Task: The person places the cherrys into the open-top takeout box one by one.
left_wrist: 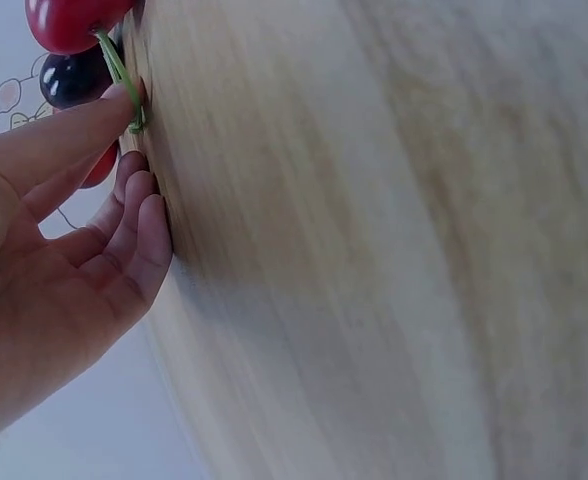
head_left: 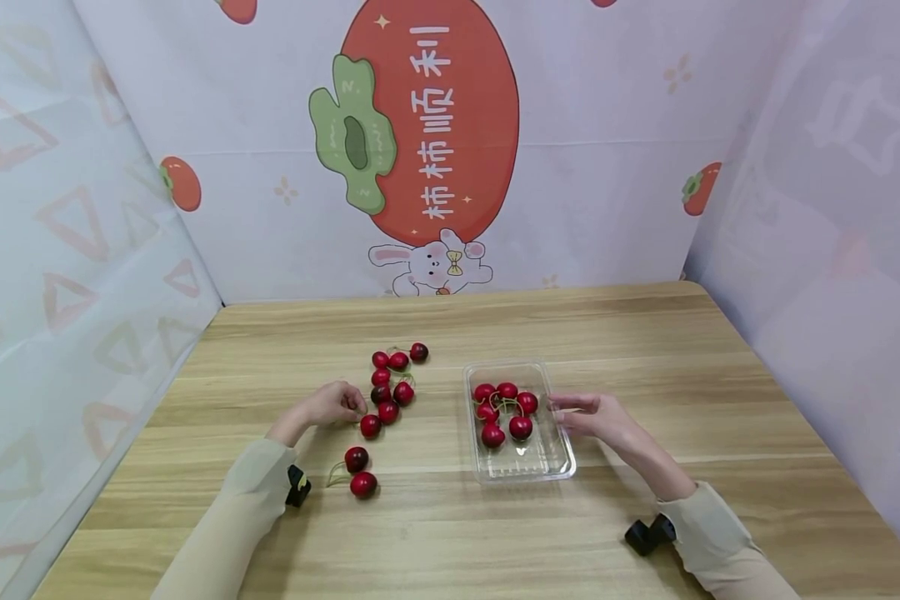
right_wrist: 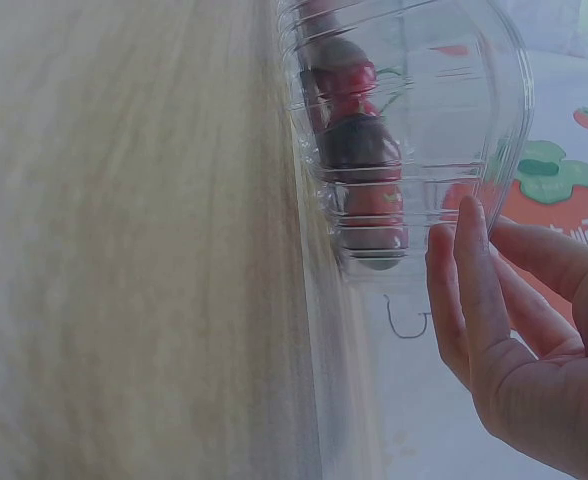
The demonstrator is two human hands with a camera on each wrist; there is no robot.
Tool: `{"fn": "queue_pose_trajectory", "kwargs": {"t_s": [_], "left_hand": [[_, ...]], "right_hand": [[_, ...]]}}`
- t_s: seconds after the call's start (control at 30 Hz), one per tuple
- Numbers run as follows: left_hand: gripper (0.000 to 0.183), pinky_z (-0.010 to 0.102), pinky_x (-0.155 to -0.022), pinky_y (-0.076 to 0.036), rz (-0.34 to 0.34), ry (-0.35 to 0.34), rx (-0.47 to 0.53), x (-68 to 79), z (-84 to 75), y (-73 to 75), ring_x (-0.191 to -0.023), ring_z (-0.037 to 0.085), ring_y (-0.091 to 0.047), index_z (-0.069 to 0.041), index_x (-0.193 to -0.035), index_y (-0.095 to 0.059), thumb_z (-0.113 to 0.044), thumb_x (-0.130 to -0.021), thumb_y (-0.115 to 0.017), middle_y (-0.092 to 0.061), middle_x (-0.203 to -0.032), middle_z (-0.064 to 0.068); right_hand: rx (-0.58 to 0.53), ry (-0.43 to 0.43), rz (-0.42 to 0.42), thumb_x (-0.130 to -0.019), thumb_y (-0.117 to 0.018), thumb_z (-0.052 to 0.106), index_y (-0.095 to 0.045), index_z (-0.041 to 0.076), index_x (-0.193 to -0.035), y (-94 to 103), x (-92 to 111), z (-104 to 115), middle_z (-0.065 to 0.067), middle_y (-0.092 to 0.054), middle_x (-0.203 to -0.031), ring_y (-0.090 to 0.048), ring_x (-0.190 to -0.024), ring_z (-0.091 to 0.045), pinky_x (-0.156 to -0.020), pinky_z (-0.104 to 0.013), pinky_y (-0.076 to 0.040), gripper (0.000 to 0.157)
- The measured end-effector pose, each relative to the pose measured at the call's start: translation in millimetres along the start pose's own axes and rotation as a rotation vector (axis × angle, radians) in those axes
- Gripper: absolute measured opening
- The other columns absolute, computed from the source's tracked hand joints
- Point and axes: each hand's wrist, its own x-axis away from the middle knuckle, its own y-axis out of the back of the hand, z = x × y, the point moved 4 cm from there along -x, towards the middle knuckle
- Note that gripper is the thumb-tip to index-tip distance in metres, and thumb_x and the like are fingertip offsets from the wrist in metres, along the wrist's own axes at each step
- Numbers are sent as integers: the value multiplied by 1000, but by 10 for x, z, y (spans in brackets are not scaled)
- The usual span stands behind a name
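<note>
On the left of the table my left hand (head_left: 333,403) is beside the nearest cherry (head_left: 371,427) of a loose group. In the left wrist view, thumb and forefinger meet at a green stem (left_wrist: 120,72) that comes from a red cherry (left_wrist: 66,22); the contact is partly hidden. The other fingers curl in, near the wood. My right hand (head_left: 598,418) touches the right rim of a clear plastic box (head_left: 527,477) with fairly straight fingers. Inside the box lie several red cherries (head_left: 521,428) with stems.
Beyond the left hand, more dark red cherries (head_left: 398,361) lie in a loose line. Two cherries joined by stems, one of them the front cherry (head_left: 363,485), lie closer to me. A printed cloth (head_left: 607,167) hangs behind the wooden table (head_left: 420,550).
</note>
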Motion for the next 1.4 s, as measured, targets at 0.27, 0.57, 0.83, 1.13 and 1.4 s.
{"fn": "queue_pose_trajectory", "kwargs": {"t_s": [0.27,0.57,0.83,1.13,1.4], "left_hand": [[3,27,-66,-39,-6,-30,11,0,8,-7,-70,14,-49,2,-79,-61,3,-76,-61,-57,-74,5],[3,26,-64,-43,-81,-29,3,8,55,25,-69,11,-52,-1,-77,-65,-1,-74,-66,-63,-76,4],[6,27,-68,-44,-88,7,57,50,70,31,-70,12,-56,0,-78,-66,-1,-73,-67,-65,-77,6],[7,28,-68,-47,-115,-35,55,85,15,73,-69,12,-57,0,-78,-66,-3,-73,-68,-66,-76,7],[8,27,-68,-48,-133,-45,67,121,-55,109,-71,14,-59,1,-79,-67,-3,-73,-67,-66,-79,8]], "right_hand": [[2,-1,-1,-81,-62,11,-48,-8,-121,13,9,19,-25,-49,-121,-55,-101,-31,-80,-30,-48,46],[-1,-13,-6,-81,-62,12,-49,-6,-121,1,-13,1,-23,-50,-122,-55,-102,-30,-81,-30,-48,45],[10,-18,-2,-81,-63,13,-49,-5,-121,1,3,2,-22,-50,-122,-55,-103,-30,-82,-31,-47,46],[16,-22,-2,-81,-62,13,-49,-5,-121,0,11,7,-22,-49,-122,-54,-104,-32,-82,-31,-47,45],[7,-19,-12,-81,-61,10,-49,-6,-120,3,-1,1,-23,-50,-121,-55,-102,-32,-79,-30,-49,44]]}}
